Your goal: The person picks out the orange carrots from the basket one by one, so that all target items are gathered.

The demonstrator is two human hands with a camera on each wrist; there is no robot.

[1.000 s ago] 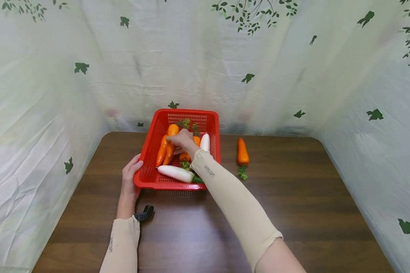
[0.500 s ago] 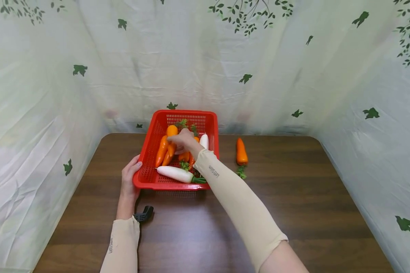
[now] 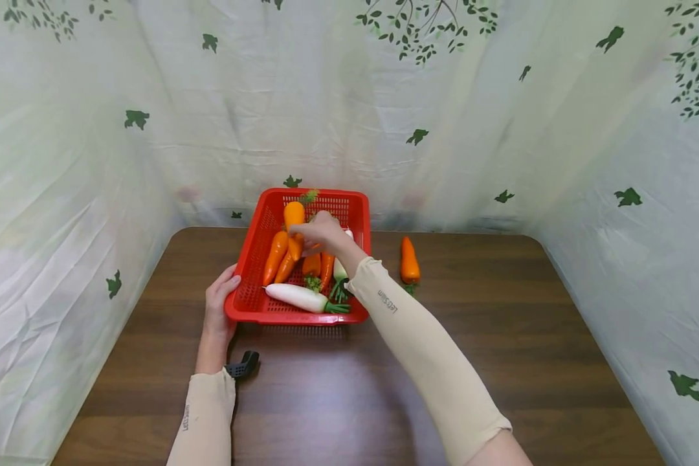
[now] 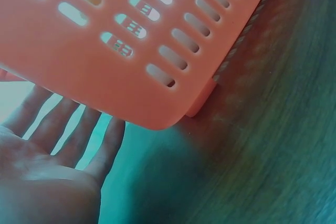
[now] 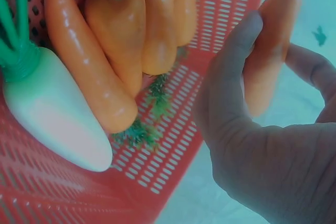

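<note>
In the head view, a red plastic basket (image 3: 358, 314) sits on the table with several carrots and white radishes inside. My left hand (image 3: 217, 307) grips its left rim, thumb on top; in the left wrist view the fingers (image 4: 108, 148) reach to the edge of the basket wall. Over the basket, my right hand (image 3: 325, 234) pinches a carrot (image 5: 270, 51) between thumb and fingers. Below that hand lie other carrots (image 3: 276, 257) and a radish (image 5: 58, 108) with green stems. Another radish (image 3: 296, 296) lies across the basket's near side.
To the right of the basket a lone carrot (image 3: 410, 262) lies on the brown wooden table (image 3: 501, 336). A pale curtain with leaf prints (image 3: 349, 116) stands behind and at both sides. A black wrist device (image 3: 244, 365) is on the left wrist.
My right hand has risen slightly and shifted right, lifting the pinched carrot a little from the others. More of the radish at the basket's right shows. The left hand stays on the rim.
</note>
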